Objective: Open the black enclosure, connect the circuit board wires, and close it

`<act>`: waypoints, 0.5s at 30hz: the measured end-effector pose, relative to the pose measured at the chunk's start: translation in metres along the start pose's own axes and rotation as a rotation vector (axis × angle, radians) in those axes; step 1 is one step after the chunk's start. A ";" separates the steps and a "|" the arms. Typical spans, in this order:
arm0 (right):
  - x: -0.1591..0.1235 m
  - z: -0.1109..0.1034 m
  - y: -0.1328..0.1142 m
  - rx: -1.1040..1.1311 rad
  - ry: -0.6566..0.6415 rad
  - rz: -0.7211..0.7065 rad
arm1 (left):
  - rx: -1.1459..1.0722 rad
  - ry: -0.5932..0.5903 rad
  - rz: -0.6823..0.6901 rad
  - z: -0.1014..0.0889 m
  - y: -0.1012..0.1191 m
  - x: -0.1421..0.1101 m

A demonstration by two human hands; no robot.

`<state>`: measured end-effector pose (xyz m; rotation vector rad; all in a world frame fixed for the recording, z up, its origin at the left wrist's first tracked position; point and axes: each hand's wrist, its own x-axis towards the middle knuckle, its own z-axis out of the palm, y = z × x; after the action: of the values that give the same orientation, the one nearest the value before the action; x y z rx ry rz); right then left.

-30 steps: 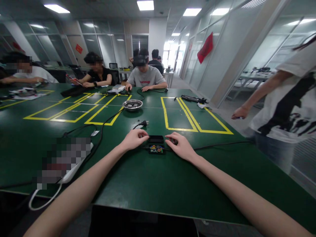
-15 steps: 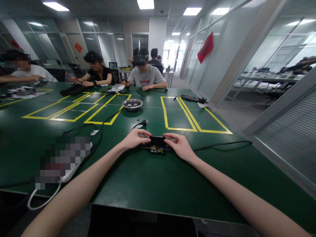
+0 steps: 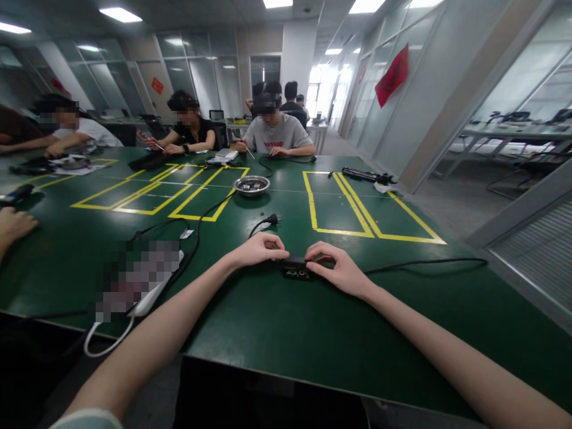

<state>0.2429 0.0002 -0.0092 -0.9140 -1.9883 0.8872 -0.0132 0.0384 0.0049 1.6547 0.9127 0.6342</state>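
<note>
A small black plastic case (image 3: 297,274) rests on the green table in front of me, with parts of a circuit board and an orange-ringed component showing at its near side. Over it lies a black cover (image 3: 295,261), nearly flat, with a gap left at the front. My left hand (image 3: 261,249) pinches the cover's left end between thumb and fingers. At the right end, my right hand (image 3: 340,271) grips it the same way. Black cable runs out from behind my right hand. Whether the cover is seated at its far edge is hidden.
Beyond my left hand lies a black plug (image 3: 271,220) on a cable. A metal bowl (image 3: 252,186) with small parts stands farther back. At left are a white power strip (image 3: 154,292), partly blurred, and another person's hand (image 3: 15,226). Yellow tape (image 3: 344,232) marks the table; several people sit opposite.
The cover, tilted up before with the circuit parts exposed, has come down over the case with both hands. My view has turned left, bringing another person's hand in at the left edge.
</note>
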 end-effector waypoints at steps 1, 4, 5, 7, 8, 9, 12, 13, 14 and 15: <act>0.000 0.000 -0.001 -0.003 -0.021 -0.026 | 0.015 -0.021 0.013 0.001 0.000 0.000; -0.001 -0.001 -0.004 -0.027 -0.051 -0.060 | 0.077 -0.050 0.065 0.005 0.000 -0.001; -0.001 -0.001 -0.005 -0.038 -0.050 -0.065 | 0.105 -0.048 0.087 0.005 0.000 -0.001; -0.001 -0.002 -0.005 -0.056 -0.050 -0.071 | 0.178 -0.054 0.123 0.005 0.001 -0.002; -0.001 -0.002 -0.005 -0.063 -0.051 -0.073 | 0.220 -0.063 0.134 0.005 0.002 -0.002; -0.001 -0.002 -0.004 -0.073 -0.054 -0.070 | 0.263 -0.071 0.143 0.005 0.003 -0.003; -0.001 -0.003 -0.001 -0.144 -0.061 -0.022 | 0.406 -0.077 0.175 0.009 0.006 -0.005; -0.001 -0.004 0.001 -0.182 -0.065 -0.001 | 0.464 -0.062 0.189 0.013 0.007 -0.006; -0.001 -0.004 0.002 -0.220 -0.074 0.016 | 0.536 -0.035 0.203 0.018 0.008 -0.007; -0.002 -0.004 0.002 -0.253 -0.089 0.026 | 0.629 0.001 0.206 0.023 0.009 -0.008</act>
<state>0.2479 0.0011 -0.0093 -1.0588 -2.2056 0.7114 0.0029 0.0179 0.0079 2.3309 1.0121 0.5094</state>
